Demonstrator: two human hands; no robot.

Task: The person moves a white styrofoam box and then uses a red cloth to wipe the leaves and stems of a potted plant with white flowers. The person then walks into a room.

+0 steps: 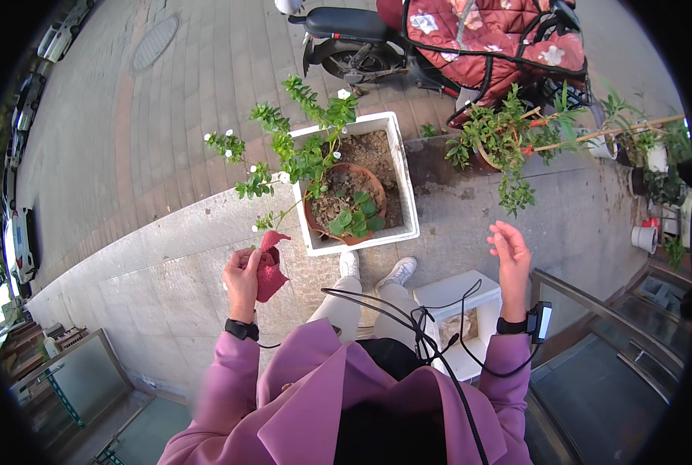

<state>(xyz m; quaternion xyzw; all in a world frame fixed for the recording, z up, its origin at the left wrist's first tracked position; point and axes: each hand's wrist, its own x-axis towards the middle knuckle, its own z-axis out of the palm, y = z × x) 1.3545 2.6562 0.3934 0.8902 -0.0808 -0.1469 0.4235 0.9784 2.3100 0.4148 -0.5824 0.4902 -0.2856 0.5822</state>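
Observation:
My left hand (242, 279) pinches a crumpled dark-red cloth (271, 275) between thumb and fingers, left of a white planter box (407, 192). Inside the box, on brown soil (375, 152), rests a round terracotta pot (382, 200) with a small round-leaved plant (357, 220) in it. A leafy plant with white flowers (299, 157) leans out over the box's left side. To the right of the box, my right hand (510, 250) is raised with its fingers apart and holds nothing. A potted shrub (497, 136) stands beyond that hand.
A parked scooter (352, 40) with a red quilted cover (497, 40) stands behind the box. By my right leg is a white foam box (462, 290). Black cables (416, 331) hang before me. A thin pole (619, 131) juts across at right, near more pots (644, 238).

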